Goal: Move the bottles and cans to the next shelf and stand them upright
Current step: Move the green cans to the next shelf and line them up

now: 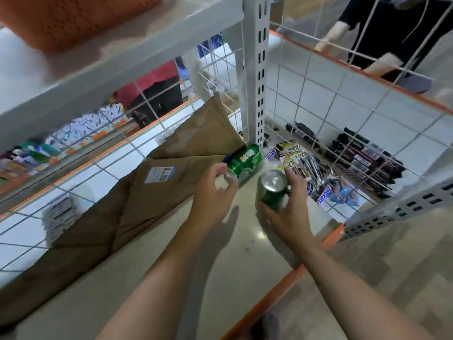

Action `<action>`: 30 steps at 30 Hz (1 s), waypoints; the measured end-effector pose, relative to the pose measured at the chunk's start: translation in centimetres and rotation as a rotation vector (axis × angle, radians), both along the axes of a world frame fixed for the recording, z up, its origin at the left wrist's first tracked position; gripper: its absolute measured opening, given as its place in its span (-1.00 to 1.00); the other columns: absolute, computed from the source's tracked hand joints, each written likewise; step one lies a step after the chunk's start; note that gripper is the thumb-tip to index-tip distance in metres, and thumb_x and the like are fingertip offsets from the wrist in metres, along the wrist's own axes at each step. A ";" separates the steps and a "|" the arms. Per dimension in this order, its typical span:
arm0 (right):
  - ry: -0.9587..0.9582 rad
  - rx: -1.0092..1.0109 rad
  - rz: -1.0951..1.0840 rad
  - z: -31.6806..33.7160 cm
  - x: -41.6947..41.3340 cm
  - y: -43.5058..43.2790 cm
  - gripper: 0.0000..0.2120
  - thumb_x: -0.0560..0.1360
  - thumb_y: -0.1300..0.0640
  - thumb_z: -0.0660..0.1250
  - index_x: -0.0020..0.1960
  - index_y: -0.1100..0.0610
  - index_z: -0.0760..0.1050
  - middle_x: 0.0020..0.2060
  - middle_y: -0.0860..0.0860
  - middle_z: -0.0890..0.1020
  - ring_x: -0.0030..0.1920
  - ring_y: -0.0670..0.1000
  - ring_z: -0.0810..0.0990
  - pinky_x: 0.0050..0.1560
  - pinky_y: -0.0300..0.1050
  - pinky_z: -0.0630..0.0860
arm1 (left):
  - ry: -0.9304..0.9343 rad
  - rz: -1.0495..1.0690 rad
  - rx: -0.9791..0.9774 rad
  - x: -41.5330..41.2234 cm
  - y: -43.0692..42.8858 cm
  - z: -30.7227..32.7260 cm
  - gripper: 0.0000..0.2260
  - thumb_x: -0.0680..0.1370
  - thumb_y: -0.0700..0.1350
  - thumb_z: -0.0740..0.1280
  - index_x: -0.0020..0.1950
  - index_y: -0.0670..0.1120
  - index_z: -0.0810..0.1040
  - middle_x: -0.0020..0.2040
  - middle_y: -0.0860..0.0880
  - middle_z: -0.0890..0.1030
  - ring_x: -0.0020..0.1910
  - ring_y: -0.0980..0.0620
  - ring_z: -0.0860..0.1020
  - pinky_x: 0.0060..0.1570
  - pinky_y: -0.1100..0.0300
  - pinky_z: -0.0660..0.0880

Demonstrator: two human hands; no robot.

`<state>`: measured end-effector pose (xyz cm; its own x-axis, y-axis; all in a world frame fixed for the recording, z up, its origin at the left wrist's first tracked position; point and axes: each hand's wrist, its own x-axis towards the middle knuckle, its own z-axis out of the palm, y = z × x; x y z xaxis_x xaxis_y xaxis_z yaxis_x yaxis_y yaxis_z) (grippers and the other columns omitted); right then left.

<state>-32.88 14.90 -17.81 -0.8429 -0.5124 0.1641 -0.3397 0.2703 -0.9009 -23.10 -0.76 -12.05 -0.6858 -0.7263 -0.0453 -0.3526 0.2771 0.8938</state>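
Two green cans are on the beige shelf (pixel 171 278) near its far right corner. One green can (pixel 245 161) lies on its side against the white upright post, and my left hand (pixel 212 192) grips its near end. The other green can (pixel 270 190) is tilted, silver top towards me, with my right hand (pixel 290 207) wrapped around it. No bottles show in this view.
Flattened brown cardboard (pixel 147 192) leans along the wire back of the shelf. A white slotted post (pixel 256 69) stands at the corner. The neighbouring shelf (pixel 372 133) to the right holds chocolate bars (pixel 323 193) and dark packets. An orange basket (pixel 73 18) sits above. Another person stands behind.
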 end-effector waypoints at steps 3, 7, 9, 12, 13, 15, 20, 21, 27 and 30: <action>0.003 0.049 0.050 -0.3 0.3 0.8 -0.14 0.33 0.22 0.62 0.52 0.19 0.28 0.29 -0.03 0.37 0.34 0.03 0.42 0.33 -0.10 0.43 | -0.069 -0.025 -0.090 -2.7 -0.4 -1.2 -0.61 0.56 -0.11 0.44 0.36 0.01 0.46 0.25 0.11 0.55 0.24 0.15 0.50 0.21 0.24 0.43; -0.061 0.130 0.090 0.1 -0.2 1.0 -0.10 0.34 0.10 0.64 0.55 0.15 0.26 0.29 0.00 0.39 0.34 -0.03 0.39 0.35 -0.08 0.42 | -0.272 -0.084 -0.343 -6.4 -1.1 -2.6 -0.54 0.54 -0.06 0.47 0.39 -0.04 0.44 0.33 -0.04 0.51 0.30 -0.05 0.45 0.25 0.08 0.41; -0.095 0.159 0.117 0.4 -0.6 1.7 0.02 0.30 -0.01 0.67 0.59 0.14 0.19 0.35 -0.01 0.36 0.37 -0.03 0.37 0.38 -0.14 0.36 | -0.422 -0.093 -0.503 -7.2 -1.7 -2.8 -0.48 0.51 0.11 0.48 0.39 -0.04 0.43 0.29 -0.04 0.54 0.24 -0.10 0.44 0.16 -0.02 0.43; -0.113 0.189 0.121 1.0 -1.1 3.1 0.06 0.28 -0.04 0.68 0.59 0.12 0.17 0.29 -0.08 0.32 0.33 -0.12 0.34 0.32 -0.28 0.29 | -0.568 -0.168 -0.726 -7.3 -2.2 -2.9 -0.45 0.50 0.13 0.48 0.41 -0.03 0.41 0.27 -0.06 0.56 0.20 -0.14 0.43 0.08 0.00 0.40; -0.109 0.194 0.114 1.1 -1.3 3.4 0.04 0.28 -0.04 0.68 0.58 0.11 0.18 0.28 -0.09 0.32 0.32 -0.12 0.34 0.31 -0.29 0.29 | -0.583 -0.177 -0.758 -7.1 -2.1 -2.9 -0.46 0.51 0.12 0.47 0.41 -0.03 0.41 0.26 -0.07 0.57 0.20 -0.15 0.43 0.09 0.01 0.40; -0.091 0.203 0.109 1.4 -1.3 3.8 0.00 0.30 -0.03 0.66 0.57 0.10 0.21 0.27 -0.09 0.33 0.31 -0.10 0.36 0.30 -0.25 0.32 | -0.587 -0.164 -0.732 -6.4 -1.6 -2.6 -0.45 0.52 0.10 0.45 0.45 -0.02 0.40 0.27 -0.08 0.55 0.22 -0.17 0.46 0.11 0.00 0.40; -0.087 0.216 0.137 2.3 -0.6 3.3 -0.03 0.33 -0.06 0.64 0.58 0.08 0.20 0.34 0.00 0.36 0.35 -0.03 0.36 0.28 -0.18 0.31 | -0.453 -0.023 -0.355 -0.9 -1.7 -1.8 -0.37 0.52 0.02 0.46 0.55 0.00 0.33 0.38 -0.10 0.51 0.32 -0.16 0.49 0.25 0.00 0.44; -0.097 0.210 0.136 2.4 -0.5 3.2 -0.02 0.33 -0.07 0.63 0.58 0.07 0.19 0.36 0.00 0.36 0.35 -0.02 0.36 0.30 -0.12 0.34 | -0.368 0.035 -0.234 0.7 -1.3 -1.3 -0.37 0.52 -0.02 0.47 0.56 0.01 0.33 0.38 -0.08 0.51 0.31 -0.10 0.51 0.23 0.07 0.46; -0.200 0.202 0.138 2.1 -0.3 3.0 0.03 0.30 -0.06 0.66 0.59 0.09 0.15 0.40 0.01 0.32 0.38 -0.05 0.35 0.35 -0.12 0.33 | 0.199 0.270 0.420 8.0 3.5 -2.7 -0.24 0.52 -0.37 0.44 0.59 0.12 0.25 0.39 -0.04 0.50 0.28 -0.02 0.56 0.06 0.27 0.62; -0.241 0.196 0.150 1.5 -0.3 2.8 0.06 0.28 -0.05 0.67 0.58 0.11 0.14 0.43 0.01 0.32 0.41 -0.06 0.35 0.40 -0.12 0.32 | 0.244 0.292 0.447 9.1 4.2 -4.2 -0.23 0.46 -0.37 0.48 0.51 0.21 0.31 0.38 -0.05 0.53 0.34 -0.05 0.56 0.27 -0.11 0.58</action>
